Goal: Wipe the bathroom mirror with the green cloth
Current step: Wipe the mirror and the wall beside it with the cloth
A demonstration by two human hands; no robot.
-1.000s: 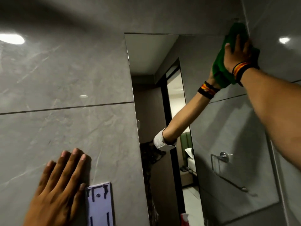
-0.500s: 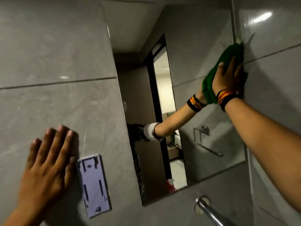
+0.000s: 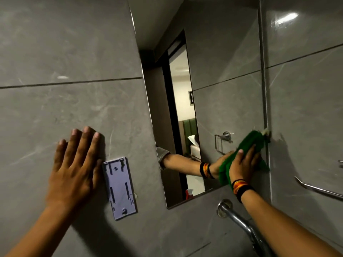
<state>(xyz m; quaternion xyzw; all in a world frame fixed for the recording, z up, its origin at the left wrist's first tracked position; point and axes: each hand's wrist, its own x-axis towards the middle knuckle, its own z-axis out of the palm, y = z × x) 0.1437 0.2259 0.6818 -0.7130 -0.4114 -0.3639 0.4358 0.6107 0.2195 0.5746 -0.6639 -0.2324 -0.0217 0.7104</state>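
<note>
mirror (image 3: 213, 75), a tall frameless pane set into grey tiled wall (image 3: 74, 52), its right edge meeting the corner with the side wall. green cloth (image 3: 248, 145) lies flat against the glass at the lower right of the pane, touching the right edge, its upper tip reaching a small pale clip (image 3: 266, 132) on that edge. right hand (image 3: 243, 165) presses the cloth to the glass with palm down and fingers spread over the fabric, not curled around it; a striped black, orange and yellow wristband (image 3: 241, 189) circles the wrist. left hand (image 3: 74, 164) rests well apart from the right, flat and open on the tile to the left of the pane, fingers extended upward, holding nothing; its little-finger side lies just beside a pale lilac mounting bracket (image 3: 120, 188) screwed to the tile. below the pane, a chrome pipe (image 3: 239, 219) leaves a round wall flange and runs down and to the right beneath the right forearm. on the side wall, a chrome rail (image 3: 319, 190) slants near the frame edge. reflected in the glass: the arm and cloth, a towel ring (image 3: 222, 140), a dark doorway and a lit room beyond it.
</note>
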